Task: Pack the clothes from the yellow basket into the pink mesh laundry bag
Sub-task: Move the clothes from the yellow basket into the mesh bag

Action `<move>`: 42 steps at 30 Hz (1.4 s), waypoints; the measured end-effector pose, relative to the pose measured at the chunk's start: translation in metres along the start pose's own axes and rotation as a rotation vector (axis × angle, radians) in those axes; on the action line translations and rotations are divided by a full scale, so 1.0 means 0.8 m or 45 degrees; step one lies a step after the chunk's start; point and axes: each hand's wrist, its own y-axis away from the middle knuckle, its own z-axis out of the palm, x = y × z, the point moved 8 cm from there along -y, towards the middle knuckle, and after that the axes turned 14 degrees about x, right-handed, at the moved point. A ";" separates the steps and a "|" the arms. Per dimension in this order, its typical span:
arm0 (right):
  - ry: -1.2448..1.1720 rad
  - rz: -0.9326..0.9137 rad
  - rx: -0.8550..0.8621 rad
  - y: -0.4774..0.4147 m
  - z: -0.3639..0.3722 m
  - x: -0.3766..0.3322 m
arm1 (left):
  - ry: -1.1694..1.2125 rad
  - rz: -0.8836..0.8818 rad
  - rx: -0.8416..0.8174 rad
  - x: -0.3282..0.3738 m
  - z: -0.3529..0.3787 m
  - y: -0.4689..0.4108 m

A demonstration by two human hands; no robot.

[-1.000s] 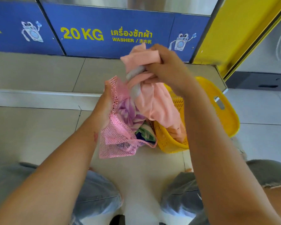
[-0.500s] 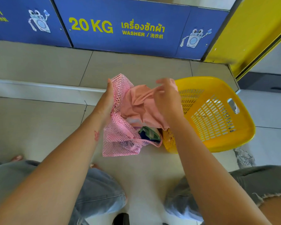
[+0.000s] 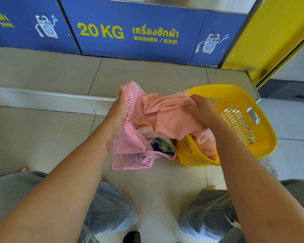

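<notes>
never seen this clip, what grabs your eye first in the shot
At centre, the right hand grips a salmon-pink garment draped from the yellow basket into the pink mesh bag, which the left hand holds open. Behind runs a blue washer panel marked 20 KG.

surface: pale tiled floor (image 3: 42,137) with a raised step running along the blue washer panel (image 3: 139,37) | on it: pink mesh laundry bag (image 3: 130,149), slumped; yellow basket (image 3: 253,137) touching the bag's right side, tipped; person's bare feet near the bottom
</notes>
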 end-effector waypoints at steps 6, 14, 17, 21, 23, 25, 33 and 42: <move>0.210 -0.302 0.141 0.000 -0.059 -0.087 | -0.024 0.059 -0.081 0.011 0.010 0.015; 0.351 -0.706 0.015 0.042 -0.026 -0.228 | -0.029 0.232 -0.181 0.037 0.013 0.040; 0.586 -0.643 -0.129 0.050 0.057 -0.206 | -0.069 0.247 -0.146 0.029 0.005 0.032; 0.971 -0.656 -0.447 0.075 0.148 -0.140 | -0.122 0.148 -0.086 0.014 -0.002 0.017; 0.847 -0.591 -0.449 0.070 0.148 -0.127 | -0.107 0.154 -0.063 0.018 -0.002 0.021; 0.722 -0.684 -0.150 0.058 0.114 -0.143 | -0.102 0.161 -0.045 0.020 -0.003 0.021; 0.079 0.260 -0.052 0.029 0.034 -0.011 | -0.025 0.104 0.030 0.016 -0.003 0.022; 0.427 0.093 -0.059 0.031 0.015 -0.020 | -0.029 0.083 0.050 0.013 -0.003 0.018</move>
